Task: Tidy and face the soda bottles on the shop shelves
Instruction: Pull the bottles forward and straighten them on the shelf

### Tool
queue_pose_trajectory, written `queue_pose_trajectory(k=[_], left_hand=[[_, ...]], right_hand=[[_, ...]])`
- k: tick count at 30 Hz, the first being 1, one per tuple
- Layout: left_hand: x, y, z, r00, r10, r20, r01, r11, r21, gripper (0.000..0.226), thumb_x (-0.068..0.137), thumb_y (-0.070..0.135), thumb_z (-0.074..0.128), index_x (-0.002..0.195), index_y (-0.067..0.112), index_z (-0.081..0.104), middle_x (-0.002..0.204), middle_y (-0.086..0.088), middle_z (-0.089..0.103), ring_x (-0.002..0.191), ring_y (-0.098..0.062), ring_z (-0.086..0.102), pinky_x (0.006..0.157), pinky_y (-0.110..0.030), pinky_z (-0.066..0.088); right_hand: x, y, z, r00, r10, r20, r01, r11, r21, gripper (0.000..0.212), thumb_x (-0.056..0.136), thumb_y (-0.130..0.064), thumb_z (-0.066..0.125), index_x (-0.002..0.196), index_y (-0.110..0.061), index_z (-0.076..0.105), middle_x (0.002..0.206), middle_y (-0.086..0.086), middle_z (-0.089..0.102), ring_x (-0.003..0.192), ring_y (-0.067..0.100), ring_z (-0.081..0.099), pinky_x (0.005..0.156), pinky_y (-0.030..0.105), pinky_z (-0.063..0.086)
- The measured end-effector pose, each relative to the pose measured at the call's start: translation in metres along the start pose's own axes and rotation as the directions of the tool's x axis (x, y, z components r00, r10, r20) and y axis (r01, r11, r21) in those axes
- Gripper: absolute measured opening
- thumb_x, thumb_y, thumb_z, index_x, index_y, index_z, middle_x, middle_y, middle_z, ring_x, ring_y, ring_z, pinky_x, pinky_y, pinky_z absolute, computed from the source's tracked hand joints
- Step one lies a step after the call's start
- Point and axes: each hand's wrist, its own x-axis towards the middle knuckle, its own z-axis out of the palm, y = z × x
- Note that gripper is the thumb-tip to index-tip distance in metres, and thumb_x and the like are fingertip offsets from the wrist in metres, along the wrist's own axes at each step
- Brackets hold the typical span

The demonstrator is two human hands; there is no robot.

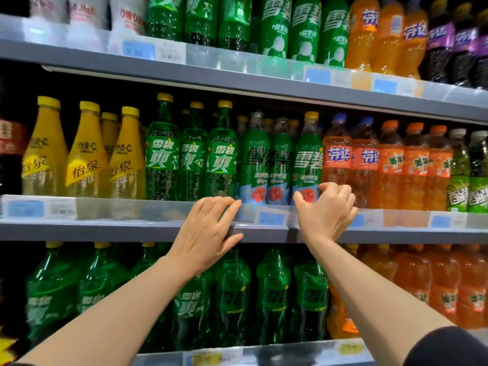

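Bottles of green plastic with yellow caps [221,154] stand leftmost in the middle shelf's [132,228] reach; the left hand [208,233] hovers before them, fingers [227,207] loosely spread, holding nothing. Next, the green bottle with blue-and-red label [307,159] stands upright behind the clear rail; the right hand [327,210] touches its base, fingers curled, grip uncertain. Full, likely heavy, smooth and slippery; grasp the ribbed waist.

This was a shop's drinks aisle: three grey shelves [132,229] stood stacked one above another, packed with rows of branded soda bottles [221,154] in green, yellow and orange, with blue price tags [270,219] along clear front rails.
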Motion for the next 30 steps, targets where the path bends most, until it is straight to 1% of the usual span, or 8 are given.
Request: queue_pose_trajectory(k=[1,3,7,10,15,21,26,30], left_hand=[[0.0,0.0,0.001,1.0,0.003,0.003,-0.003,1.0,-0.003,0.066,0.088,0.051,0.044,0.133,0.004,0.052,0.124,-0.01,0.055,0.112,-0.03,0.05,0.1,-0.041,0.036],[-0.001,-0.001,0.001,1.0,0.007,-0.003,-0.007,1.0,-0.01,0.066,0.088,0.051,0.043,0.134,0.004,0.052,0.125,-0.01,0.055,0.112,-0.03,0.05,0.101,-0.04,0.035],[0.001,-0.007,0.0,0.998,0.044,-0.043,-0.045,0.999,-0.028,0.063,0.089,0.05,0.042,0.133,0.006,0.055,0.127,-0.009,0.059,0.112,-0.026,0.047,0.098,-0.037,0.035],[0.004,-0.016,0.001,0.995,0.09,-0.042,-0.09,0.996,-0.014,0.063,0.09,0.051,0.04,0.133,0.008,0.056,0.13,-0.007,0.059,0.111,-0.025,0.045,0.093,-0.036,0.034],[0.004,-0.029,0.006,0.989,0.141,-0.033,-0.14,0.99,0.021,0.062,0.091,0.053,0.039,0.136,0.012,0.054,0.135,-0.003,0.057,0.113,-0.025,0.046,0.089,-0.037,0.036],[0.004,-0.03,0.009,0.992,0.122,-0.027,-0.122,0.993,-0.004,0.062,0.091,0.055,0.038,0.136,0.015,0.054,0.136,-0.001,0.056,0.114,-0.025,0.046,0.09,-0.037,0.036],[0.003,-0.03,0.009,0.994,0.114,-0.006,-0.114,0.993,-0.013,0.062,0.092,0.056,0.036,0.138,0.016,0.052,0.137,0.0,0.055,0.115,-0.025,0.047,0.091,-0.039,0.044],[0.003,-0.028,0.008,0.994,0.106,-0.003,-0.106,0.994,0.007,0.063,0.093,0.056,0.035,0.138,0.016,0.051,0.137,0.001,0.056,0.114,-0.025,0.047,0.089,-0.04,0.045]], right_hand=[[-0.004,-0.005,0.0,0.998,-0.058,-0.026,0.059,0.998,0.029,0.043,0.075,-0.047,0.071,0.099,-0.012,0.065,0.106,0.009,0.055,0.105,0.029,0.048,0.09,0.042,0.034],[-0.011,-0.02,0.003,0.996,-0.091,0.022,0.089,0.995,0.049,0.038,0.078,-0.048,0.07,0.097,-0.015,0.068,0.106,0.007,0.054,0.106,0.028,0.047,0.091,0.041,0.032],[-0.019,-0.042,0.011,0.98,0.108,0.168,-0.092,0.991,-0.099,0.045,0.08,-0.052,0.066,0.102,-0.013,0.069,0.118,0.006,0.054,0.116,0.026,0.044,0.098,0.04,0.031],[-0.02,-0.051,0.017,0.966,0.198,0.164,-0.174,0.973,-0.149,0.037,0.081,-0.045,0.065,0.101,-0.014,0.067,0.119,0.006,0.056,0.116,0.025,0.044,0.096,0.039,0.031],[-0.015,-0.059,0.021,0.953,0.249,0.172,-0.211,0.954,-0.215,0.032,0.084,-0.038,0.06,0.104,-0.015,0.066,0.119,0.006,0.057,0.114,0.025,0.044,0.093,0.038,0.031],[-0.015,-0.063,0.026,0.946,0.283,0.159,-0.235,0.935,-0.264,0.032,0.084,-0.038,0.06,0.106,-0.016,0.066,0.119,0.006,0.059,0.114,0.025,0.044,0.092,0.038,0.031],[-0.016,-0.067,0.025,0.938,0.317,0.142,-0.272,0.924,-0.269,0.028,0.088,-0.032,0.055,0.107,-0.015,0.065,0.12,0.006,0.059,0.115,0.025,0.043,0.093,0.038,0.031],[-0.016,-0.067,0.025,0.936,0.326,0.136,-0.283,0.921,-0.266,0.028,0.088,-0.032,0.054,0.107,-0.015,0.065,0.118,0.005,0.059,0.113,0.025,0.044,0.092,0.038,0.032]])
